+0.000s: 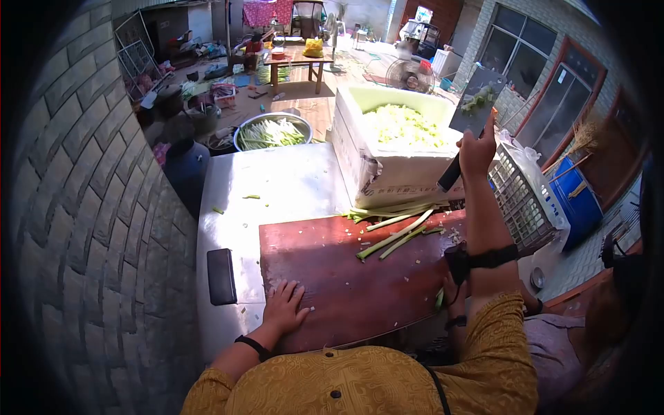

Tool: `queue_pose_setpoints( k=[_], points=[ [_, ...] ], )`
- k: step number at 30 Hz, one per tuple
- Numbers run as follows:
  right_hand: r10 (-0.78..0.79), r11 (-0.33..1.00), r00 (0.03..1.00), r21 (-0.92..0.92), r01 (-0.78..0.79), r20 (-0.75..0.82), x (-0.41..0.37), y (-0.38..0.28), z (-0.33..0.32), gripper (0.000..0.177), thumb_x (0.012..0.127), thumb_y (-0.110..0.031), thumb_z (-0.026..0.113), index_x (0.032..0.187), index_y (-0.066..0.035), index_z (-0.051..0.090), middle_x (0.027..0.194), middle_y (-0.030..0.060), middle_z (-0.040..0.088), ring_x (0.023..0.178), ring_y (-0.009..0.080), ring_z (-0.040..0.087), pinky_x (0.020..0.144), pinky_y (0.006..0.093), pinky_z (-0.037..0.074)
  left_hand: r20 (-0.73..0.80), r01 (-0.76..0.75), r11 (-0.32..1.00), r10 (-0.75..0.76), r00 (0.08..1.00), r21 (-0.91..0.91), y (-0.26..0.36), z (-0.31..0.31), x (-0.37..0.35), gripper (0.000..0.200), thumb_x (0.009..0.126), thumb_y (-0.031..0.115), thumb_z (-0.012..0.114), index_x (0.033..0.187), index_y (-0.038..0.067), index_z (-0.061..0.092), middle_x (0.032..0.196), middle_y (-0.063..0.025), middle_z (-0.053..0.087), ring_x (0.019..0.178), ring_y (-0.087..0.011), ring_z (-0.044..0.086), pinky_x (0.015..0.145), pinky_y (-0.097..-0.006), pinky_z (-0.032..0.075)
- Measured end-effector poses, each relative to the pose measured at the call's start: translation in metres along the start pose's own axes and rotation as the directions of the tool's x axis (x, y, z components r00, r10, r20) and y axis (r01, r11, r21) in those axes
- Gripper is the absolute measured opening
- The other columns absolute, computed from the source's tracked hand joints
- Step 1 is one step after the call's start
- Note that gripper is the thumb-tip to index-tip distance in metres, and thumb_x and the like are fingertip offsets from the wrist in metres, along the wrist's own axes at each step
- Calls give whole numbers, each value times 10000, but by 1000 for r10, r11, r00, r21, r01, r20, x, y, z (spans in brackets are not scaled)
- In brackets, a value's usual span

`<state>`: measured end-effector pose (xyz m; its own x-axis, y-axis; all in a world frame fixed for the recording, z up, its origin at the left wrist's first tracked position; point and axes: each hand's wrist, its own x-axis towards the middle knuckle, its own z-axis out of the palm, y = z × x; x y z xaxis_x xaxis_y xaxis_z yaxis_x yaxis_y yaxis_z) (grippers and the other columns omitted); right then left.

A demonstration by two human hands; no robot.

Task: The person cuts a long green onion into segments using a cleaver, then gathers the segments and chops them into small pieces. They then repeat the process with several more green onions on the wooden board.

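My left hand (283,308) lies flat on the dark red cutting board (332,283), fingers spread and holding nothing. Raised at the right, my right hand (477,149) grips a cleaver (482,95) by its black handle. The broad blade points upward, with bits of green stuck to it. Long green stalks (401,238) lie along the board's far edge, and small chopped pieces are scattered over the red surface. Just behind the stalks stands a white foam box (404,173) holding a heap of chopped pale-green vegetable (401,128).
A black phone-like case (221,277) rests on the white table (242,197). Beyond is a steel basin (310,131) of cut stalks. Another person (560,346) is close at the right, a hand by the board. A plastic crate (520,197) and brick wall (90,207) flank the table.
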<state>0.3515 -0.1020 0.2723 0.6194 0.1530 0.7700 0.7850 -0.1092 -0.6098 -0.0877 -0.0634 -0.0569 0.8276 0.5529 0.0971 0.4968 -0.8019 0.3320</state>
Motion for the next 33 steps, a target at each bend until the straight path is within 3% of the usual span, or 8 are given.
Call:
queue_pose_setpoints(
  k=[3, 6, 9, 12, 14, 19, 27, 33],
  points=[
    [-86, 903, 996, -423, 77, -3, 19, 33, 38, 649, 770, -32, 516, 1397, -28, 353, 1005, 248, 636, 886, 401, 625, 785, 428, 500, -32, -7, 1000, 7, 999, -2, 2, -1, 5, 604, 824, 487, 581, 1318, 152, 491, 1412, -106, 382, 1349, -314, 288, 1067, -539, 248],
    [243, 717, 896, -690, 93, 372, 25, 59, 63, 682, 740, -59, 569, 1389, -54, 359, 1056, 237, 628, 978, 363, 619, 845, 424, 490, -43, -21, 1000, 20, 999, -13, -1, -4, 1, 591, 816, 479, 594, 1301, 152, 508, 1398, -105, 394, 1337, -314, 303, 1057, -542, 260],
    [213, 787, 910, -615, 56, 356, 20, 79, 68, 681, 721, -64, 585, 1371, -39, 384, 1054, 242, 627, 988, 377, 609, 859, 422, 485, -59, -13, 999, 11, 998, -35, 0, -2, 0, 581, 814, 475, 600, 1291, 154, 519, 1394, -103, 400, 1331, -315, 312, 1050, -541, 268],
    [145, 875, 959, -484, -9, 243, 14, 112, 67, 633, 702, -4, 535, 1328, 5, 445, 862, 208, 657, 691, 283, 673, 621, 373, 533, -63, -13, 999, 11, 998, -33, 0, -3, 1, 577, 816, 476, 599, 1290, 157, 522, 1394, -103, 405, 1329, -316, 314, 1050, -538, 267],
    [343, 939, 885, -83, -334, 314, -7, 70, 51, 546, 723, 45, 523, 1268, 25, 497, 782, 126, 623, 550, 178, 612, 493, 292, 492, -76, -21, 999, 18, 997, -31, -1, -1, 0, 577, 818, 476, 599, 1292, 158, 521, 1393, -103, 407, 1330, -317, 314, 1053, -538, 262],
    [267, 563, 667, 449, -694, 696, -87, 38, 8, 506, 772, 88, 539, 1272, 37, 485, 774, 62, 583, 531, 108, 553, 469, 232, 454, -87, -20, 1000, 18, 996, -18, -2, -1, 3, 582, 819, 467, 601, 1289, 134, 520, 1394, -107, 409, 1331, -316, 312, 1058, -534, 252],
    [347, 244, 166, 81, -966, 923, -321, 15, -95, 652, 771, 84, 565, 1388, 41, 362, 922, 98, 636, 547, 116, 567, 497, 219, 465, -157, -122, 992, 117, 981, -25, -4, 1, -1, 499, 803, 385, 636, 1215, 110, 579, 1334, -123, 464, 1270, -331, 378, 1030, -500, 292],
    [457, 246, 87, -32, -969, 885, -371, 53, -142, 670, 756, 90, 568, 1390, 45, 357, 946, 101, 639, 543, 113, 567, 498, 212, 459, -110, -85, 976, 64, 992, -199, -14, 6, 45, 228, 776, 270, 658, 933, 110, 696, 1028, -71, 616, 1027, -283, 554, 907, -448, 406]
  ],
)
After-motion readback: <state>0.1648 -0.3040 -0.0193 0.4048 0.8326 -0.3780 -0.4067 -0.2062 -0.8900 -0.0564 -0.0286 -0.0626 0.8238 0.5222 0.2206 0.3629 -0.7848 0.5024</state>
